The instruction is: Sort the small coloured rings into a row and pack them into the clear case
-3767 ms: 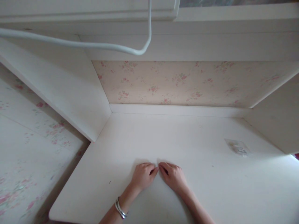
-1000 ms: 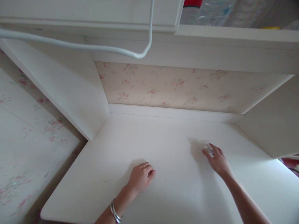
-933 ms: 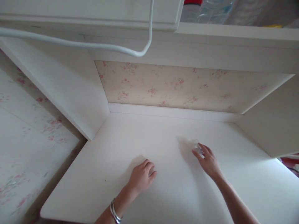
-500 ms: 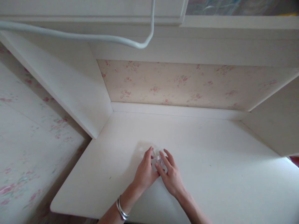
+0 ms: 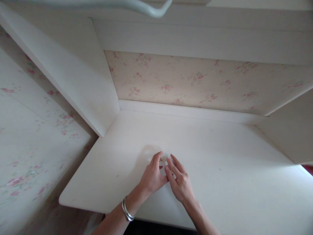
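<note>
Between my hands is a small clear plastic container (image 5: 164, 158) with thin yellowish lines showing in it, too small to make out. My left hand (image 5: 152, 176) curves round its left side, thumb low and fingertips at the far end. From the right, my right hand (image 5: 180, 179) has its index finger and thumb on the near part of the container. My fingers cover much of it. A silver bracelet (image 5: 127, 210) circles my left wrist. Both hands are just above or on the white desk (image 5: 207, 195); I cannot tell which.
White side panels stand left (image 5: 73, 71) and right (image 5: 288, 137) of the desk, with a low ledge along the back. Floral wallpaper (image 5: 190, 83) covers the back wall. A pale cable or tube (image 5: 137, 7) hangs across the top. Tiny dark specks lie on the desk.
The view has tilted down, so the cabinet and cable sit higher. The container appears turned, showing more of the yellowish lines. Both hands stay on it, with the right fingers slightly shifted.
</note>
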A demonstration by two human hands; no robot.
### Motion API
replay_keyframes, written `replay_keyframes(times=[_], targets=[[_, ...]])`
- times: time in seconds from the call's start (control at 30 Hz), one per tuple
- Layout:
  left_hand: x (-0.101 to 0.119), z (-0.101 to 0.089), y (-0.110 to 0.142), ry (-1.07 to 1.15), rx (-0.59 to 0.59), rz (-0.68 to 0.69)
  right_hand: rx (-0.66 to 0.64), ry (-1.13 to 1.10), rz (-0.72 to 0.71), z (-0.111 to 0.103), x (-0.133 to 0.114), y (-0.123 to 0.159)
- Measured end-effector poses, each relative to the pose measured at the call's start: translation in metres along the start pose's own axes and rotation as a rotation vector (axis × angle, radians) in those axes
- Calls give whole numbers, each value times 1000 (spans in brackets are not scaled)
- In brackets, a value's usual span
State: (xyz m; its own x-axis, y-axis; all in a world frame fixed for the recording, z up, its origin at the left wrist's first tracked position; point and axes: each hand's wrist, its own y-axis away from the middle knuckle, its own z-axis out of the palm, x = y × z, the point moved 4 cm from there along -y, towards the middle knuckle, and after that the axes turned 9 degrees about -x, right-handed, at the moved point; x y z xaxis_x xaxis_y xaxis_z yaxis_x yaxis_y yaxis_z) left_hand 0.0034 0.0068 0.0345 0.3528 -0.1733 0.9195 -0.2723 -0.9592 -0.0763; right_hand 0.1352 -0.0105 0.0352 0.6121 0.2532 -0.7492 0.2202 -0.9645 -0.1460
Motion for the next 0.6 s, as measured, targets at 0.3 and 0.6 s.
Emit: replay_keyframes(times=[0.3, 0.6], targets=[[-7, -1, 3, 153, -75, -7, -67, -84, 21, -1, 1, 4], [-11, -17, -2, 113, -112, -16, 84, -328, 228, -28, 23, 0]])
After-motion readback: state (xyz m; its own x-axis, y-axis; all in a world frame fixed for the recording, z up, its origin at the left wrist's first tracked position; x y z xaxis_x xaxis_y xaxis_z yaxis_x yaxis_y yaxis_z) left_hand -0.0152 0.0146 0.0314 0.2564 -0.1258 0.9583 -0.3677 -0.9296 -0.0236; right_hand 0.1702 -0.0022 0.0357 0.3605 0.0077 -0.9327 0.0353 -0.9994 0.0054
